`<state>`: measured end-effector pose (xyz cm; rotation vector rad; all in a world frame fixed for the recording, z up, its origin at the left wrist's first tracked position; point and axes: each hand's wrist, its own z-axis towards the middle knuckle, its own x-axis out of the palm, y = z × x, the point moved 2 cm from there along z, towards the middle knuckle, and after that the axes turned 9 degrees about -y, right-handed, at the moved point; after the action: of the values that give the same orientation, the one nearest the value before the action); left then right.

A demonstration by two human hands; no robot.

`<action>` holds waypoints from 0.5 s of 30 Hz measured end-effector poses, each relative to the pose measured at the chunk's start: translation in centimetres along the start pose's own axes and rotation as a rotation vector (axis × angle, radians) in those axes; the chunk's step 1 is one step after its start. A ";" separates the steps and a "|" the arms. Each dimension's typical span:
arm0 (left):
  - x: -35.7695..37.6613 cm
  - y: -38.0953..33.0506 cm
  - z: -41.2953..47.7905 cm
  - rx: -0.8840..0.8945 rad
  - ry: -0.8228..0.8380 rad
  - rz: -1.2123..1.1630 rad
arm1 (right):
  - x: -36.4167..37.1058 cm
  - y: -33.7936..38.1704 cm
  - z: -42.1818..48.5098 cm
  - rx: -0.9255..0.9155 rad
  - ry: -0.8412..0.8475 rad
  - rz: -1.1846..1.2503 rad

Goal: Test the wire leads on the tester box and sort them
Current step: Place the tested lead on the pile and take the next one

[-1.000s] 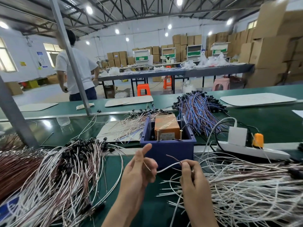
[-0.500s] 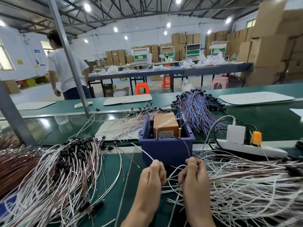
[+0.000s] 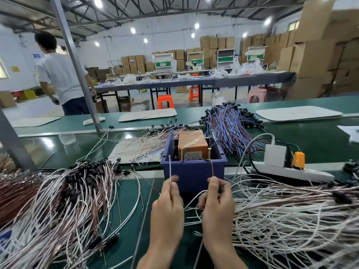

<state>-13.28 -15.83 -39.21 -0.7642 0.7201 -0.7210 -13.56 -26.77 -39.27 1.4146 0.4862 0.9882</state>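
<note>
Left hand: I see my left hand (image 3: 168, 206) just in front of the tester box (image 3: 194, 171), thumb and forefinger pinching a white wire end (image 3: 169, 167) that stands upright.
White wire end: its tip reaches the box's front left corner, beside the left pin (image 3: 182, 155) but apart from it.
Right hand: my right hand (image 3: 216, 202) pinches a brown wire end (image 3: 212, 166) between thumb and forefinger, the other fingers curled under.
Brown wire end: it rises to the right pin (image 3: 209, 152). I cannot tell whether it touches or sits just beside.
Tester box: a blue bin on the green table (image 3: 126, 220), with an orange unit (image 3: 192, 144) inside and the two brass pins upright at its front rim.
Left pile: white and brown wires (image 3: 68, 200) with black caps, spread left of my hands.
Right pile: a loose heap of white wires (image 3: 291, 220).
Behind the box: pale wires on cardboard (image 3: 147, 146) to the left, and a blue and red bundle (image 3: 231, 125) to the right.
Power strip: a white power strip (image 3: 291, 171) lies right of the box and carries an orange plug (image 3: 298, 157).
Background: a person in a white shirt (image 3: 60, 74) stands beyond the table, back to me.
</note>
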 end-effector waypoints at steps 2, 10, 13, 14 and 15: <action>0.1 -0.2 -0.2 -0.014 0.024 -0.004 | 0.0 0.0 0.2 0.019 -0.005 0.008; -0.2 -0.5 0.0 -0.004 0.024 -0.051 | 0.4 0.6 1.3 0.089 -0.051 0.069; -0.1 -0.2 0.5 -0.040 -0.007 -0.081 | 0.6 0.6 1.2 0.076 -0.038 0.065; -0.1 -0.1 0.6 -0.054 -0.015 -0.084 | 0.6 0.6 1.2 0.074 -0.035 0.064; -0.1 0.0 0.7 -0.069 -0.019 -0.086 | 0.6 0.6 1.1 0.073 -0.031 0.062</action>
<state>-12.73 -15.51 -38.82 -0.8682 0.7017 -0.7685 -12.49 -27.01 -38.31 1.5164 0.4620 1.0053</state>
